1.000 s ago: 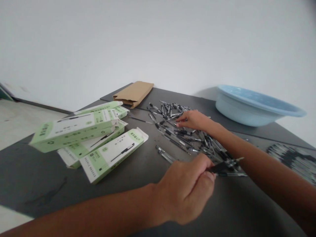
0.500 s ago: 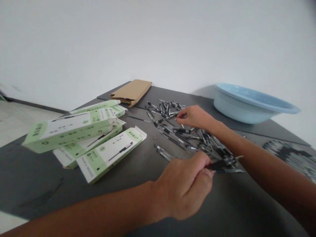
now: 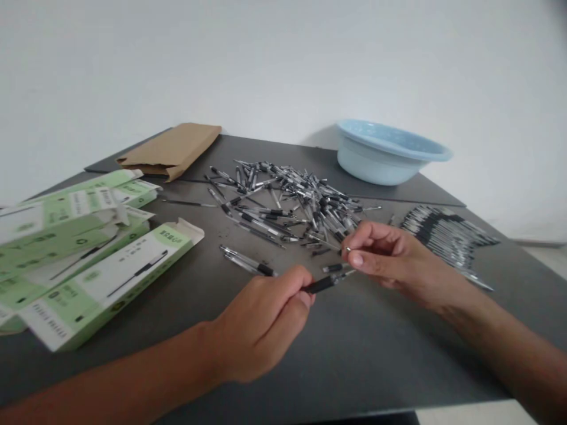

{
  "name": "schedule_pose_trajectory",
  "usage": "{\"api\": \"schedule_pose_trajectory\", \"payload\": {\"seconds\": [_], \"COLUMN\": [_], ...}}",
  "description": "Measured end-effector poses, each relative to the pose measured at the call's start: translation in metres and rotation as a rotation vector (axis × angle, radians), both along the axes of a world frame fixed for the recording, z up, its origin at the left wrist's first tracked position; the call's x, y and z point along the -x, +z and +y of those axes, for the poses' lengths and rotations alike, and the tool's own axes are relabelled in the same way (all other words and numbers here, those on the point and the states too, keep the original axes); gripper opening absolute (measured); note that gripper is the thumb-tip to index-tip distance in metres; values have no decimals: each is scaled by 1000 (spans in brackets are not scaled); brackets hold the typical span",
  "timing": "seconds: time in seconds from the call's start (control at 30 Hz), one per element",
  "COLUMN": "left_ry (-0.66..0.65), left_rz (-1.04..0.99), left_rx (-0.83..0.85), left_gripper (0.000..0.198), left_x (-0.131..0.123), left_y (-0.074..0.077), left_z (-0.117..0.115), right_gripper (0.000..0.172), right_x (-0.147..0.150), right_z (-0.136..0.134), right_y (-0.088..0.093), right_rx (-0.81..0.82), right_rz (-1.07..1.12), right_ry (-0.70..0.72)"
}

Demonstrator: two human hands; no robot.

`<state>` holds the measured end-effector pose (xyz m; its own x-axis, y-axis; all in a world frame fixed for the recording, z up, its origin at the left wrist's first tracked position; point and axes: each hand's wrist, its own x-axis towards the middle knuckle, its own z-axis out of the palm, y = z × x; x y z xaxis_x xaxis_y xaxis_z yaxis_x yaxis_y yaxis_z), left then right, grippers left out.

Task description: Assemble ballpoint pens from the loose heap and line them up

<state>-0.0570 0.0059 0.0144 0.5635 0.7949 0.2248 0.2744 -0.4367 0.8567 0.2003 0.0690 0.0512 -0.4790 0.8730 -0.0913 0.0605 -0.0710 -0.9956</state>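
Note:
My left hand [image 3: 266,324] is closed around a pen [image 3: 325,284]; its black grip and thin tip stick out to the right, and the rest is hidden in my palm. Close to that tip, my right hand [image 3: 398,260] pinches a small shiny piece [image 3: 348,249] between thumb and forefinger, too small to identify surely. Behind both hands lies a loose pile of clear-barrelled pens [image 3: 310,200] with black grips. A couple of pens [image 3: 245,261] lie apart from the pile, just beyond my left hand.
Green and white pen boxes [image 3: 119,277] are heaped at the left. A brown paper bag [image 3: 177,144] lies at the back left, and a light blue basin [image 3: 385,156] stands at the back right. Pens in a neat row [image 3: 443,236] lie on the grey table [image 3: 354,360] at right.
The view has swung right, bringing the row of pens fully into sight. My right hand has come back from the pile to beside the pen tip, pinching a small piece. My left hand keeps its pen.

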Motion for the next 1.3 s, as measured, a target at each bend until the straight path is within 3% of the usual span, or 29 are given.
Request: {"api": "schedule_pose_trajectory", "payload": {"seconds": [0.1, 0.4, 0.57, 0.77, 1.03, 1.3], "left_ry": [19, 57, 78, 5, 5, 79], "left_rz": [48, 45, 33, 100, 47, -24], "left_rx": [54, 113, 137, 121, 119, 165], "left_gripper": [23, 34, 39, 29, 30, 40], "left_x": [-2, -4, -5, -1, 1, -6], "left_y": [-1, -1, -4, -1, -3, -5], "left_z": [-2, -12, -15, -12, -13, -16], "right_gripper": [39, 16, 17, 10, 14, 15], "right_x": [6, 9, 7, 8, 10, 10], "right_z": [-9, -29, -34, -33, -33, -31], "right_y": [0, 5, 6, -4, -4, -3], "right_rx": [101, 150, 126, 108, 77, 27], "right_rz": [57, 227, 211, 229, 163, 136], "right_ry": [14, -48, -43, -54, -43, -102]}}
